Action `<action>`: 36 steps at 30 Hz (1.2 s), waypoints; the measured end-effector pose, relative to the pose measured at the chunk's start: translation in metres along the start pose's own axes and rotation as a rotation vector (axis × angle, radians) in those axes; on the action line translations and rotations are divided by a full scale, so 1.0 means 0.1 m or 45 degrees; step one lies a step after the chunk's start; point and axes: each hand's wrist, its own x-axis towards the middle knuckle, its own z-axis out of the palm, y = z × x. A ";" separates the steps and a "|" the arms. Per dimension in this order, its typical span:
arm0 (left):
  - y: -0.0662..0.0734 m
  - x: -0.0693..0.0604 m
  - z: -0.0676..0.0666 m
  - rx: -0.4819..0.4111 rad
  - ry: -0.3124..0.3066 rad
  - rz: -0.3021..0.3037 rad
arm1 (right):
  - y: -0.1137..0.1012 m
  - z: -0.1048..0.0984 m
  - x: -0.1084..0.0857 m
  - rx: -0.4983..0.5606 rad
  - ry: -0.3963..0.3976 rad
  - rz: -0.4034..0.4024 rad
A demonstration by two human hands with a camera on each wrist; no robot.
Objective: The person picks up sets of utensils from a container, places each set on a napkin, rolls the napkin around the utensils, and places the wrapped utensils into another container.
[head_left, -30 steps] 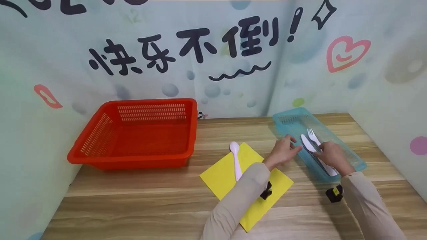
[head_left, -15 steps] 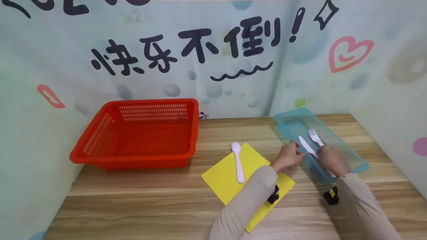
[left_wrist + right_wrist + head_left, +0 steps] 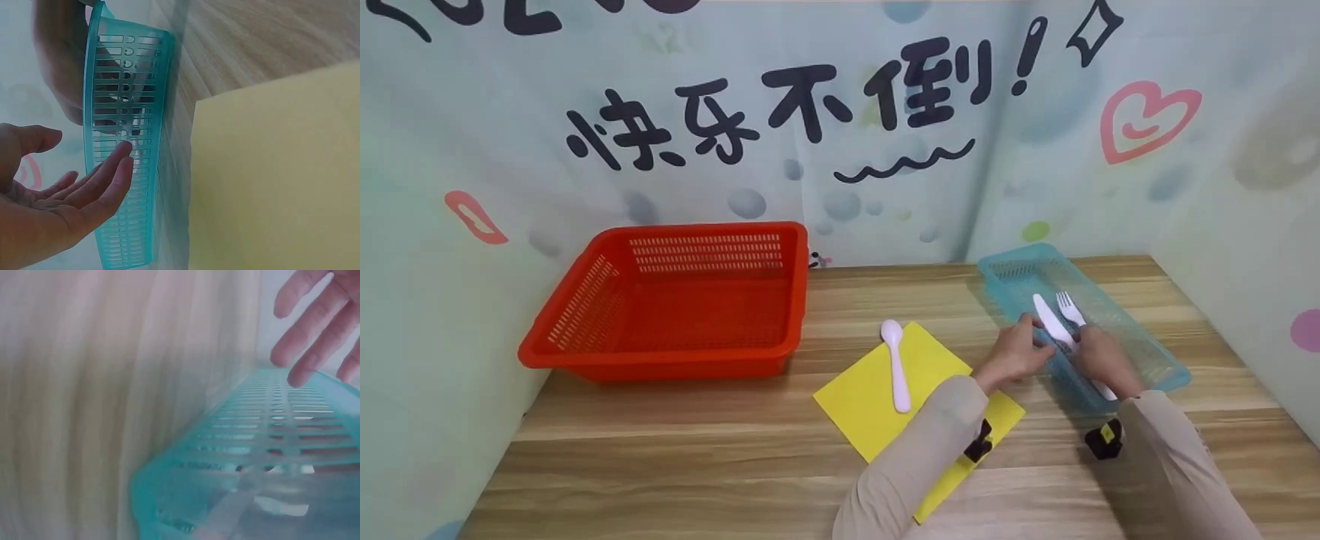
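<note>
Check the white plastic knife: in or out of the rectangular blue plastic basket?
In: the head view shows the knife within the basket, beside the white plastic fork, partly covered by the right hand.

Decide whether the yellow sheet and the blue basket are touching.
Apart: the head view shows wooden tabletop between the yellow sheet and the blue basket.

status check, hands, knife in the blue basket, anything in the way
Left hand open beside blue basket; right hand inside it at knife, grip unclear. Fork lies close alongside knife, might crowd it.
</note>
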 end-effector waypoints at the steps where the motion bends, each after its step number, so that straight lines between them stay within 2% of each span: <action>1: -0.01 -0.01 -0.01 0.001 0.007 0.006 | -0.01 0.00 0.00 -0.002 0.005 -0.012; 5: -0.04 -0.02 -0.04 0.025 0.036 0.032 | -0.07 0.01 0.00 0.017 0.054 -0.062; 11: -0.09 -0.05 -0.19 0.077 0.109 0.062 | -0.24 -0.02 -0.03 0.099 0.279 -0.182; 16: -0.09 -0.08 -0.34 0.024 0.135 0.065 | -0.52 -0.06 -0.07 0.142 0.466 -0.283; 19: -0.10 -0.10 -0.43 -0.023 0.147 0.088 | -0.71 -0.06 -0.11 0.252 0.459 -0.303; 22: -0.11 -0.14 -0.51 -0.146 0.133 0.100 | -0.87 -0.03 -0.14 0.400 0.388 -0.322; 27: -0.16 -0.21 -0.62 -0.339 0.094 0.094 | -1.05 0.06 -0.14 0.502 0.385 -0.360; 32: -0.25 -0.27 -0.71 -0.398 0.084 0.048 | -1.16 0.18 -0.13 0.585 0.357 -0.343; 36: -0.34 -0.30 -0.78 -0.363 0.092 0.003 | -1.23 0.28 -0.09 0.633 0.329 -0.327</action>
